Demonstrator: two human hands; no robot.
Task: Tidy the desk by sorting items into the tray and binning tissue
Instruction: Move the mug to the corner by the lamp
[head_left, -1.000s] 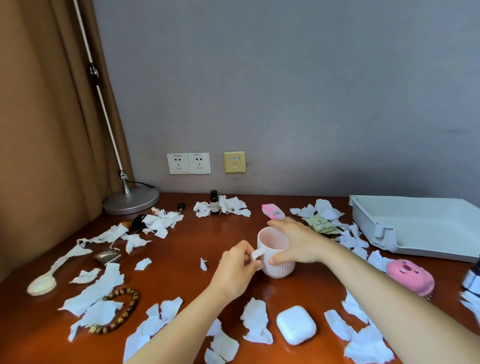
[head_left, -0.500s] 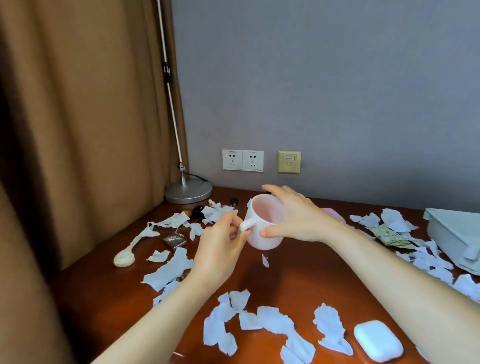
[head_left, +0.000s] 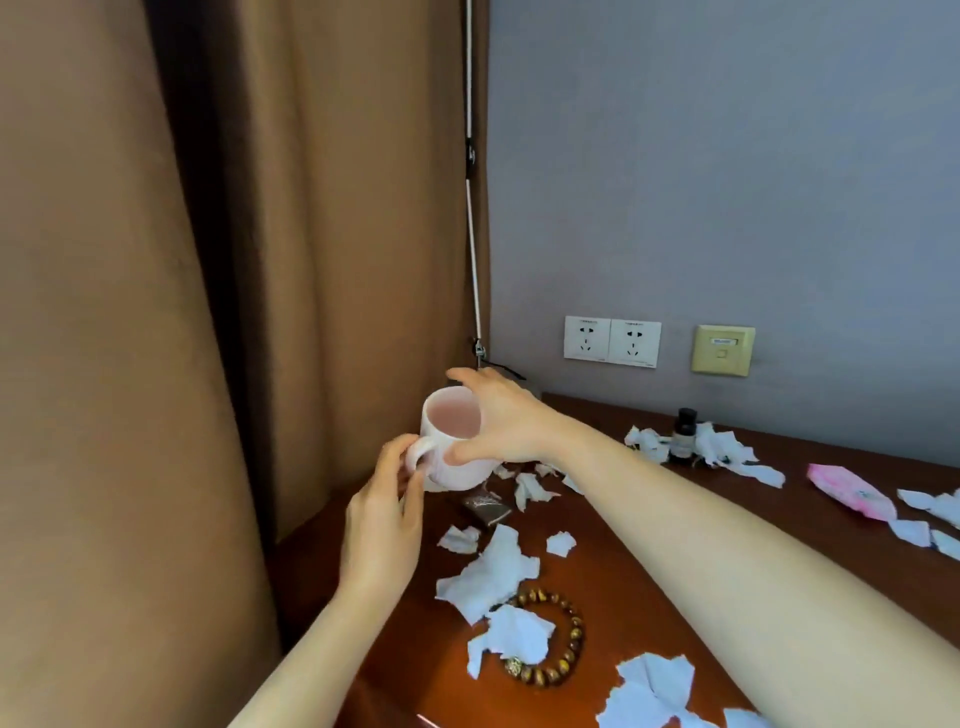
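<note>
A pale pink ribbed mug (head_left: 451, 422) is held in the air over the desk's far left corner, tilted toward me. My left hand (head_left: 387, 512) pinches its handle, and my right hand (head_left: 501, 418) wraps its rim and side from the right. Torn white tissue pieces (head_left: 491, 574) lie scattered on the red-brown desk (head_left: 618, 551). A brown bead bracelet (head_left: 556, 644) lies among them, partly under a tissue piece. The tray is out of view.
A brown curtain (head_left: 208, 312) hangs close on the left past the desk edge. A lamp pole (head_left: 472, 234) rises behind the mug. A small dark bottle (head_left: 684, 427), a pink packet (head_left: 852, 491) and a small dark sachet (head_left: 485, 506) lie on the desk. Wall sockets (head_left: 613, 340) sit above.
Both hands have lifted the mug off the desk middle and carried it left toward the curtain corner. My view has swung left, so the tray and white case have left the frame.
</note>
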